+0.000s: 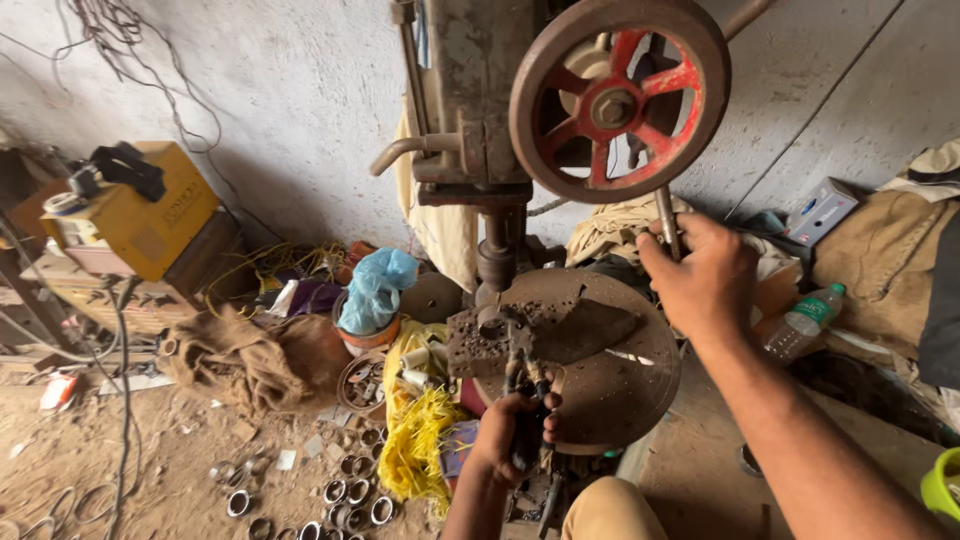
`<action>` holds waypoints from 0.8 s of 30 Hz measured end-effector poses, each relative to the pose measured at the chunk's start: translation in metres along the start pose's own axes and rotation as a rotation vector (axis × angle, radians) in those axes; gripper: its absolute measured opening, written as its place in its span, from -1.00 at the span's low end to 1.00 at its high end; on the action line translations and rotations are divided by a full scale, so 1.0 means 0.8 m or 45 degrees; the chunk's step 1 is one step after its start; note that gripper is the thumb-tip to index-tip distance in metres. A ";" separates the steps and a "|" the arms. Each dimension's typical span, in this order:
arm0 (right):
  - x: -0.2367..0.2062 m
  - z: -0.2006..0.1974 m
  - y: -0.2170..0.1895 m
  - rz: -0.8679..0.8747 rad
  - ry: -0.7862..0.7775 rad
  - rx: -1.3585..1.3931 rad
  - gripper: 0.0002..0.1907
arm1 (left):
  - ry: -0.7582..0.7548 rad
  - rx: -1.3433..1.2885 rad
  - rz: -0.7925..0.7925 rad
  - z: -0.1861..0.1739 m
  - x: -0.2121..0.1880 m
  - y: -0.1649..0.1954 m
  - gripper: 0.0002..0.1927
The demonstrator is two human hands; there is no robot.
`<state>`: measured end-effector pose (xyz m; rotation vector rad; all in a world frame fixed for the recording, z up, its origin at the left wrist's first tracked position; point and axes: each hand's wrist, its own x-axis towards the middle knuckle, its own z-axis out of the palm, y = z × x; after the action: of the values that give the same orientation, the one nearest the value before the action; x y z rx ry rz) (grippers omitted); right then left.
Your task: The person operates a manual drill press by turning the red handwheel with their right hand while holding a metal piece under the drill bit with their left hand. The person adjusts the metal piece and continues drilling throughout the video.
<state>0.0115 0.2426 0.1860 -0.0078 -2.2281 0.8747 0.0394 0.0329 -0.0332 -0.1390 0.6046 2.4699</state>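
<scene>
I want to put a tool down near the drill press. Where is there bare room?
Bare: the round table's right half, below the right hand. Crowded: the left hand with pliers at the table's left, and metal rings on the floor.

workshop | drill press [500,150], metal rings [345,495] on dirt floor [150,460], probably welder [150,215]

Soft, even daylight fills the room, brightest on the pale wall [300,90]. Shadows are faint, perhaps deepest under the round table [620,400]. Edges bend outward; focus is sharp.
</scene>
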 end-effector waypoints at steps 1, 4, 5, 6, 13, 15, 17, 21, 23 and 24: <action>0.001 -0.006 -0.006 0.000 -0.018 -0.056 -0.77 | -0.004 0.015 -0.010 0.001 -0.001 0.000 -0.70; 0.003 -0.019 -0.016 0.012 -0.073 -0.147 -0.74 | -0.005 0.052 -0.018 0.005 -0.003 0.000 -0.74; 0.002 -0.021 -0.016 0.021 -0.100 -0.171 -0.73 | 0.011 0.047 -0.006 0.006 -0.003 -0.001 -0.74; 0.002 -0.021 -0.015 -0.017 -0.069 -0.146 -0.73 | 0.025 0.048 0.012 0.007 -0.003 -0.001 -0.73; 0.000 0.021 0.014 -0.106 0.107 -0.099 -0.76 | 0.045 0.064 0.011 0.010 -0.007 0.002 -0.68; -0.002 0.025 0.019 -0.173 0.173 -0.148 -0.76 | 0.059 0.063 -0.005 0.010 -0.006 0.002 -0.64; -0.004 0.024 0.016 -0.283 0.243 -0.150 -0.77 | -0.023 0.024 0.001 0.012 -0.005 0.001 -0.63; -0.007 0.006 -0.001 -0.149 0.140 -0.057 -0.78 | -0.029 0.055 0.034 0.014 -0.008 0.002 -0.65; -0.007 -0.007 -0.007 -0.181 0.120 -0.033 -0.76 | 0.015 0.013 0.015 0.013 -0.010 0.002 -0.63; -0.007 -0.012 -0.009 -0.197 0.116 -0.039 -0.74 | 0.029 -0.008 -0.002 0.013 -0.008 0.002 -0.61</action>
<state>0.0230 0.2413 0.1915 0.1070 -2.1257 0.7412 0.0444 0.0329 -0.0219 -0.1703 0.6058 2.4718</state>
